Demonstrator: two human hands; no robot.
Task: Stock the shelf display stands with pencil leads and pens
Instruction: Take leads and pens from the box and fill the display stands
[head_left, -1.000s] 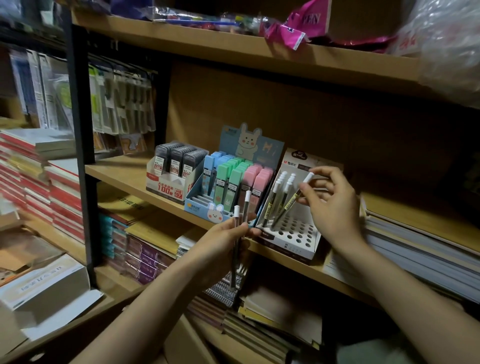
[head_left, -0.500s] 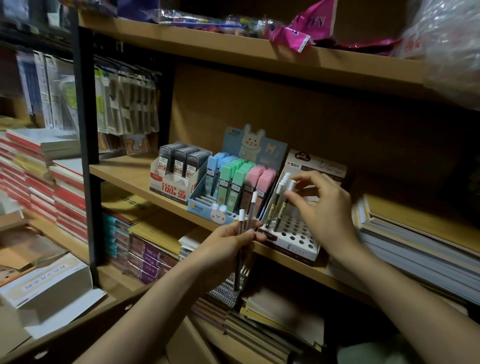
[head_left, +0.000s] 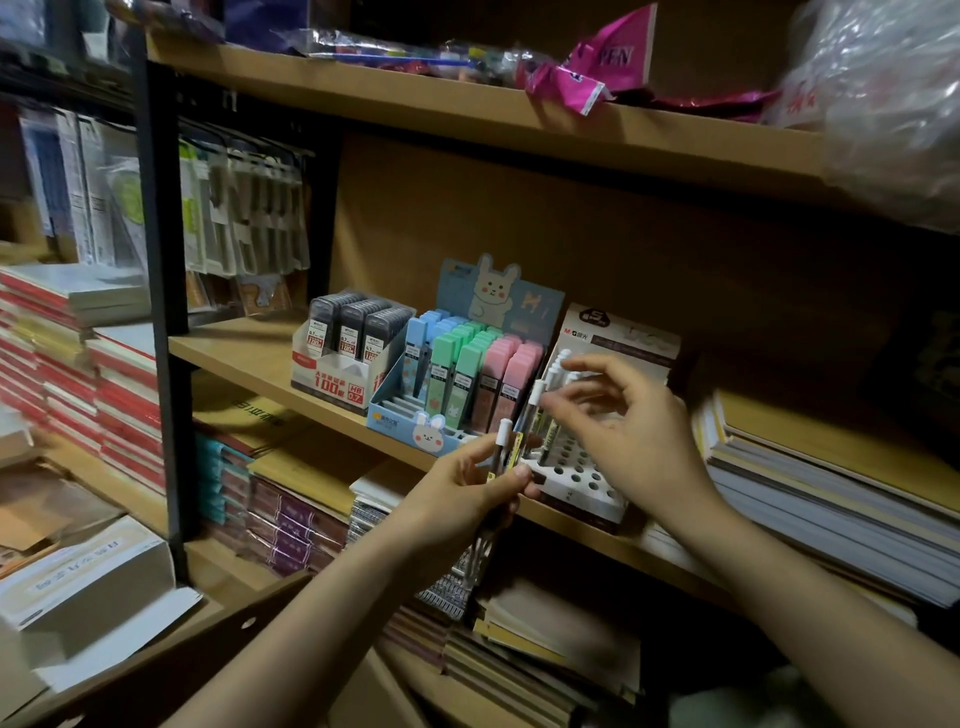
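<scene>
At the lower centre of the frame, the left hand (head_left: 467, 499) curls its fingers and thumb around a small bunch of white-capped pens (head_left: 497, 467), held upright just in front of the shelf edge (head_left: 332, 415). Just right of it, the right hand (head_left: 631, 436) hovers over the white pen stand (head_left: 576, 475), fingers spread and loosely bent; whether its fingertips pinch a pen cannot be told through the blur. Several pens (head_left: 540, 410) already lean in the stand's holes at its left side. Left of the stand sits the blue rabbit display (head_left: 493, 296) with pastel lead cases (head_left: 467, 364), then a white box of dark lead cases (head_left: 353, 327). Stacked notebooks (head_left: 831, 499) lie at right.
</scene>
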